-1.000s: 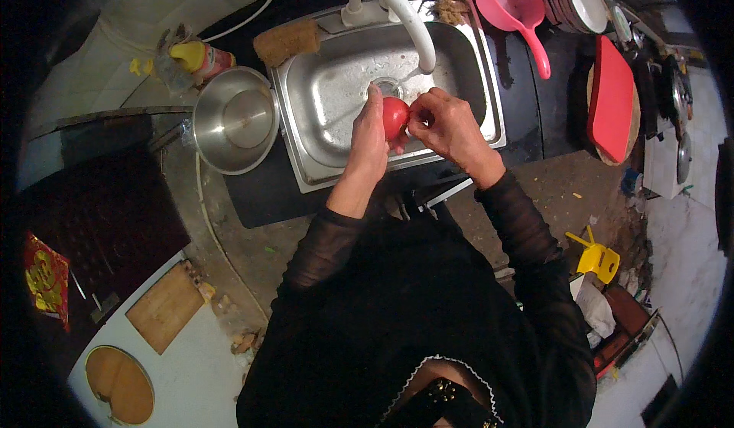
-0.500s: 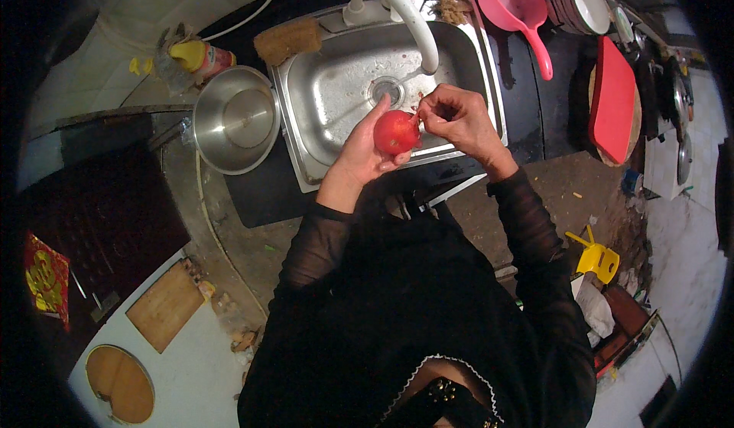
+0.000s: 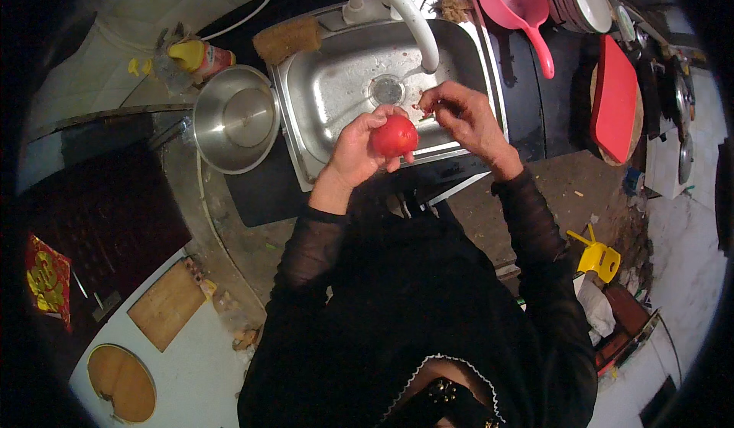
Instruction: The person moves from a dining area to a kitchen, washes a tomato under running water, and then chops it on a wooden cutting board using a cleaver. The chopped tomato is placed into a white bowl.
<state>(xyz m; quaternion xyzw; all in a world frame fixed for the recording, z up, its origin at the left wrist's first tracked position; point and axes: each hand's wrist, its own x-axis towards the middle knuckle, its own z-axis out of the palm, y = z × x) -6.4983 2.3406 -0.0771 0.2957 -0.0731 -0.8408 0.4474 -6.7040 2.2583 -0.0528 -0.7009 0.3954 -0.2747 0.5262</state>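
Observation:
A round red tomato (image 3: 394, 136), wet and shiny, rests in the curled fingers of my left hand (image 3: 358, 149) over the near side of the steel sink (image 3: 325, 84). Just right of it, apart from the tomato, my right hand (image 3: 466, 122) is bent with thumb and fingers drawn together. Small reddish scraps (image 3: 418, 110) show by its fingertips; whether the fingers hold one is too small to tell. Beyond both hands lies the drain (image 3: 387, 91), under a white curved faucet (image 3: 417, 26).
Left of the sink stands a steel basin (image 3: 237, 120), with a brown sponge (image 3: 287, 41) and a yellow-capped bottle (image 3: 200, 58) behind it. On the right are a pink ladle (image 3: 520, 7), stacked bowls (image 3: 585, 6) and a red cutting board (image 3: 614, 99).
My right hand has pulled slightly away from the tomato, and the strip between them no longer shows. My left thumb has come down onto the tomato, which is turned.

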